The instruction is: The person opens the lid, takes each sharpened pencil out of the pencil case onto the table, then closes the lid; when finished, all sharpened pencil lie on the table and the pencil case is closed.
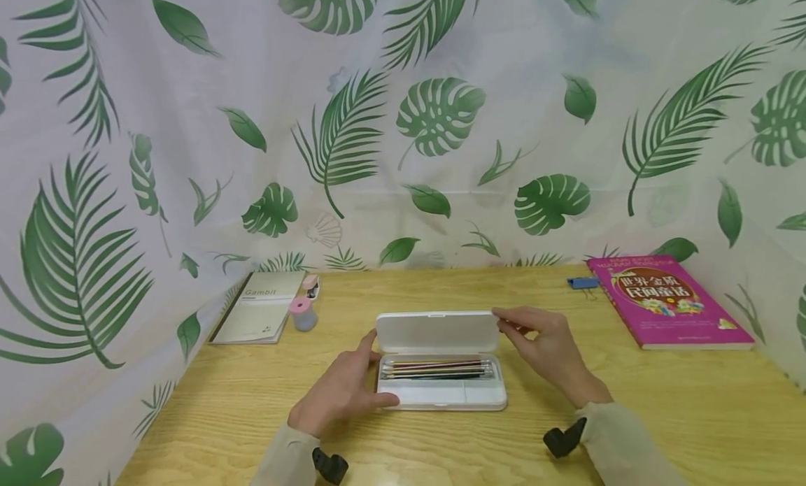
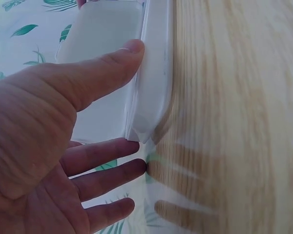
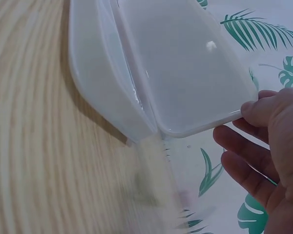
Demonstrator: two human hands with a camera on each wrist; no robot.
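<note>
White pencil case (image 1: 441, 391) sits mid-desk (image 1: 630, 402), lid (image 1: 437, 331) up, pens (image 1: 437, 368) in the tray. Left hand (image 1: 343, 391) steadies the case's left end: thumb on the near corner, fingers loose and straight. Right hand (image 1: 548, 346) pinches the lid's right edge. Pink book (image 1: 667, 301) far right, blue clip (image 1: 582, 283) beside it. Notebook (image 1: 261, 308) and small pink-capped jar (image 1: 303, 313) far left.

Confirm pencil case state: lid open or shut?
Open. The pencil case has its lid standing up at the back, pencils exposed inside; the right hand holds the lid's corner.
</note>
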